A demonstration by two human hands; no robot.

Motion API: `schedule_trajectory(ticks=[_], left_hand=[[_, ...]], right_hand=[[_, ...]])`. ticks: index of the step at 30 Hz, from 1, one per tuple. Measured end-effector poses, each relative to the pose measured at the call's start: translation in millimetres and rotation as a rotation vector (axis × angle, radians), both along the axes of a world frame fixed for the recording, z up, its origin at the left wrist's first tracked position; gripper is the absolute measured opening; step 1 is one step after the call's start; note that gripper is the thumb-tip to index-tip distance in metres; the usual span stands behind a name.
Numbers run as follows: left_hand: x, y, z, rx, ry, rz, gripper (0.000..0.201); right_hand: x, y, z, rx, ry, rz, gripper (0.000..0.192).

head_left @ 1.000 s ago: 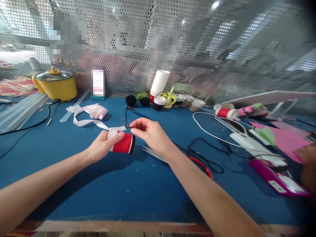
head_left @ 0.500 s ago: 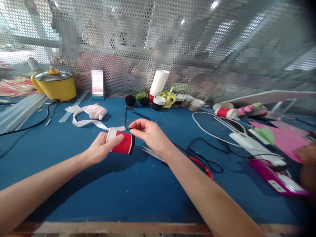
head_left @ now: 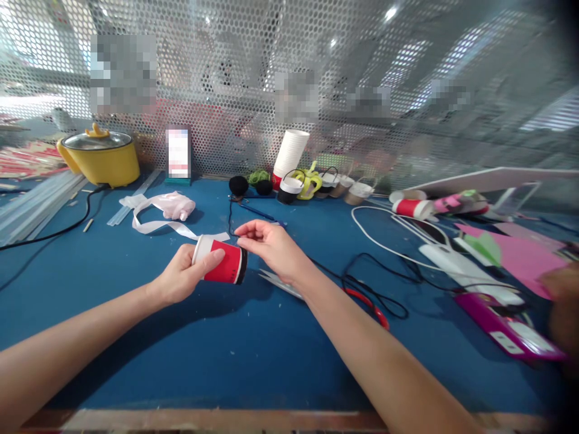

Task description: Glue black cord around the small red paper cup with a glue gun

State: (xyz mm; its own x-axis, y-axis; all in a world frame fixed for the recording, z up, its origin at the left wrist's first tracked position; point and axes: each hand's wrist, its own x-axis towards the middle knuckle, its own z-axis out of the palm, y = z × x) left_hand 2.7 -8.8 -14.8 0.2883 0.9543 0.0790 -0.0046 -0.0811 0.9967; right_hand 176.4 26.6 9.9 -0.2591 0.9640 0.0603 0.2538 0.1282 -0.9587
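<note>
My left hand [head_left: 181, 274] is wrapped round a red and white paper cup [head_left: 225, 263], tilted on its side with the base toward the right. Black yarn [head_left: 243, 267] is wound in a band around the base end. At that end my right hand [head_left: 266, 244] has thumb and forefinger pinched together on the yarn strand. The strand runs back to a black yarn ball [head_left: 238, 185] on the table. Under my right wrist lie scissors [head_left: 283, 284] with red handles, partly hidden by the forearm. Behind the cup, a pale pink ribbon [head_left: 167, 228] trails from its bundle.
A yellow electric pot [head_left: 113, 163] and glue sticks [head_left: 40, 202] stand left. At the back are a phone [head_left: 178, 154], stacked paper cups [head_left: 292, 149] and small yarn-wrapped buckets [head_left: 289, 190]. Cables, a purple power strip [head_left: 506, 328] and another person's blurred hand [head_left: 563, 283] are right.
The cup has turned slightly in my left hand, so its printed marks sit nearer the lower edge. My right hand stays pinched at the base end, almost unmoved.
</note>
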Motion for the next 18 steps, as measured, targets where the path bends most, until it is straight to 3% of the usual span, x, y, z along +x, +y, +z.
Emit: schedule_trajectory(ticks=[4, 8, 12, 18], left_hand=[[0.9, 4.5, -0.9, -0.125, -0.148, 0.065, 0.037], [2.8, 7.7, -0.3, -0.165, -0.226, 0.121, 0.035], [1.9, 6.4, -0.9, -0.083, -0.160, 0.103, 0.036], [0.7, 1.1, 2.7, 0.138, 0.076, 0.021, 0.032]], right_hand=[[3.3, 0.7, 6.1, 0.066, -0.089, -0.113, 0.006], [4.8, -5.5, 18.5, 0.005, -0.114, -0.049, 0.024], [4.0, -12.7, 19.1, -0.165, -0.063, 0.076, 0.036], [9.1, -20.0, 5.5, -0.212, 0.077, 0.126, 0.018]])
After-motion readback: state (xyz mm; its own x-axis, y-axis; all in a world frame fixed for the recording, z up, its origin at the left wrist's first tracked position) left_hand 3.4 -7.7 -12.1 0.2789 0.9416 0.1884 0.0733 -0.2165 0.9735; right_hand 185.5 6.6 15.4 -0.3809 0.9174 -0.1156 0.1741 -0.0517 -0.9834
